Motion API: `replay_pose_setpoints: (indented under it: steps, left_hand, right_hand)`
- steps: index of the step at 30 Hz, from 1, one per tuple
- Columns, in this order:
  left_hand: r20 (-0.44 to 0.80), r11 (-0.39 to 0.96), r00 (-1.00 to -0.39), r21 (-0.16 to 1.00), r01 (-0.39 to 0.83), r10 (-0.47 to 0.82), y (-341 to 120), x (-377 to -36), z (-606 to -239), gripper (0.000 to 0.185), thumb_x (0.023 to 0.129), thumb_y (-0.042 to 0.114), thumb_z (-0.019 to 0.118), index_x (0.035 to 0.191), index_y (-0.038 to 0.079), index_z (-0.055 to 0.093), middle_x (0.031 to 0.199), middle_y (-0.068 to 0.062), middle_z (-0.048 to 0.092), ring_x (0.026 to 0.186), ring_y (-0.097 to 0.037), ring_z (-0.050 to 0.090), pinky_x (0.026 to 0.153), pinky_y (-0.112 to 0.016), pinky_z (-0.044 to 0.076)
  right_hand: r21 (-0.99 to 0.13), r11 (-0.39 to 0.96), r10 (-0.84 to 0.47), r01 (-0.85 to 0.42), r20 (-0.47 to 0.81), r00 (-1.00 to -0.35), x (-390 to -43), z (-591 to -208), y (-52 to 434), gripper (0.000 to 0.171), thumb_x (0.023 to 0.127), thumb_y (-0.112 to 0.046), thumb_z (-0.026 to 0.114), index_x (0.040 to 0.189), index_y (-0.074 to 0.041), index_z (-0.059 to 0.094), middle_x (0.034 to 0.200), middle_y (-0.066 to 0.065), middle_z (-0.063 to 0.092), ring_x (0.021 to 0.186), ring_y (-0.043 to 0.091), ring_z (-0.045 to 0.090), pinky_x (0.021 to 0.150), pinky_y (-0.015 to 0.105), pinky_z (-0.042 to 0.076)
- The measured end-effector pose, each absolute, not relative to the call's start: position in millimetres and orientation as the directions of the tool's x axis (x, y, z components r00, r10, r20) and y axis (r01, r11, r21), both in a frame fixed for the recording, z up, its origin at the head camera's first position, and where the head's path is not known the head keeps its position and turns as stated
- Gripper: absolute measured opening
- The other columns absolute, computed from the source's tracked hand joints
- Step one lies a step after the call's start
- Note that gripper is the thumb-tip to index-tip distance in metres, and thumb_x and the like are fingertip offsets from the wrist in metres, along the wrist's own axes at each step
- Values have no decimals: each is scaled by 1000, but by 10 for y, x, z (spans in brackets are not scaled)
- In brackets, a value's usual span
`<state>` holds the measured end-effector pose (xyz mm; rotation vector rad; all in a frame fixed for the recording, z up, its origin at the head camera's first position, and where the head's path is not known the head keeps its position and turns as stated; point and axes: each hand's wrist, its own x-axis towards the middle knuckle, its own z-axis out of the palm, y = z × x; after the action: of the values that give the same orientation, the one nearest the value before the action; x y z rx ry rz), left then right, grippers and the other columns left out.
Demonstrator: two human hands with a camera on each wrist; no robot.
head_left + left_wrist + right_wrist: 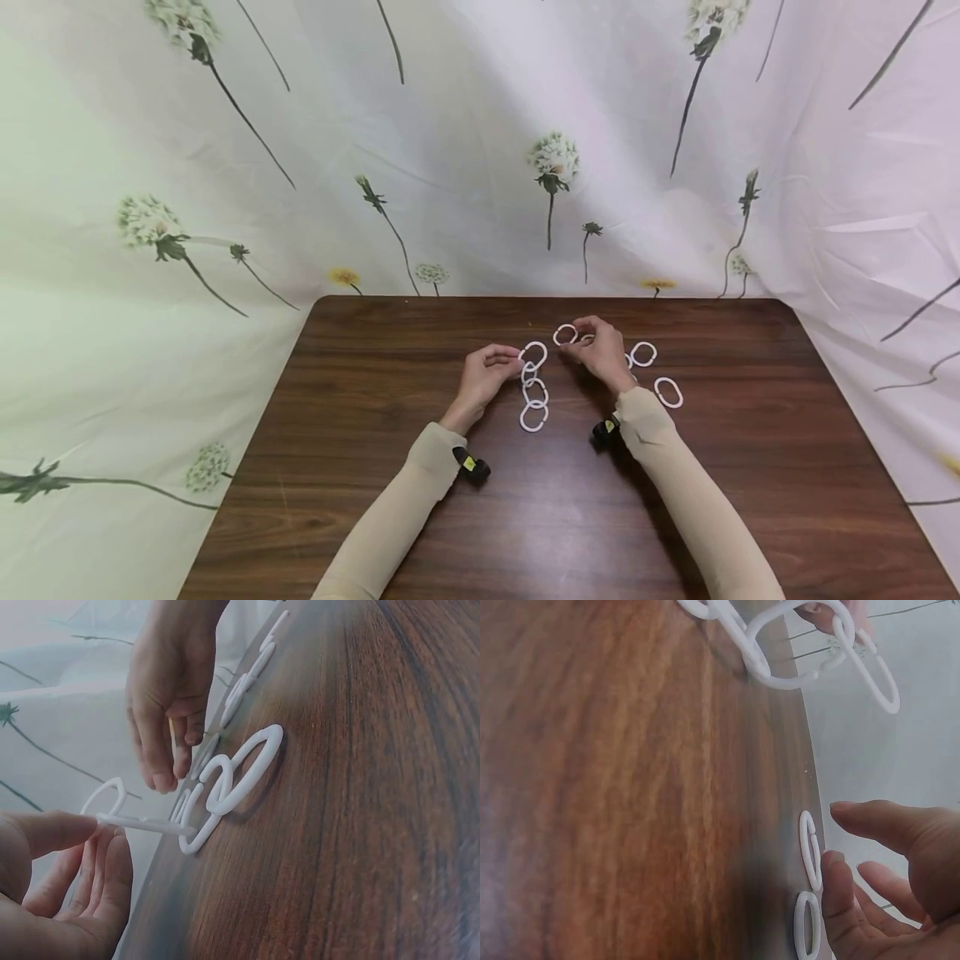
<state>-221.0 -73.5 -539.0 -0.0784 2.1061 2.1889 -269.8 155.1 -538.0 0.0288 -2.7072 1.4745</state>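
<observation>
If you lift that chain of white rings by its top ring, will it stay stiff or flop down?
The chain would probably dangle: its rings are loosely interlinked, not fused. Each ring looks like thin hard plastic, so likely light and keeps its oval shape. The left hand already holds the top ring raised with just fingertips.

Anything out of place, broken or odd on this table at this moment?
Nothing stands out. The left hand holds the top link of a short white ring chain lying on the table; the right hand reaches a loose ring. Other loose rings lie flat and look whole.

No readable text, label or number anywhere.
</observation>
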Motion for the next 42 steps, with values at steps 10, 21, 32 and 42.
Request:
replay_pose_setpoints:
  steps: [10, 21, 32, 42]
  left_hand:
    - [-122, -75, -992, 989, -124, 30, -730, -2207, -5421, 24, 83, -2, 74, 106, -6, 69, 89, -12, 73, 73, -6, 69, 73, -23, 62]
    - [-123, -96, -992, 987, -126, 38, -734, -2181, -5452, 25, 83, -1, 75, 107, -7, 68, 91, -17, 73, 74, -8, 70, 75, -26, 63]
    - [-129, -114, -991, 985, -133, 38, -747, -2166, -5447, 27, 83, -2, 74, 108, -9, 67, 91, -16, 72, 74, -7, 69, 77, -28, 63]
    - [-113, -128, -993, 985, -116, 27, -773, -2185, -5451, 26, 83, -3, 73, 108, -10, 67, 95, -23, 71, 74, -7, 69, 75, -25, 63]
  right_hand:
    - [-805, 592, 21, -30, 53, -998, -2772, -5407, 1497, 61, 73, -17, 87, 125, -2, 59, 123, 18, 65, 87, 27, 71, 73, 29, 58]
    - [-762, 645, 9, -49, 73, -997, -2801, -5451, 1462, 58, 74, -17, 86, 123, 0, 60, 120, 20, 66, 97, 33, 68, 86, 42, 58]
    - [-730, 681, -14, -62, 72, -997, -2849, -5478, 1459, 57, 76, -20, 85, 124, -2, 59, 118, 19, 64, 104, 33, 64, 89, 43, 55]
    - [-709, 702, -21, -67, 74, -997, -2909, -5452, 1424, 57, 74, -19, 87, 121, -3, 60, 112, 18, 64, 104, 34, 62, 91, 44, 53]
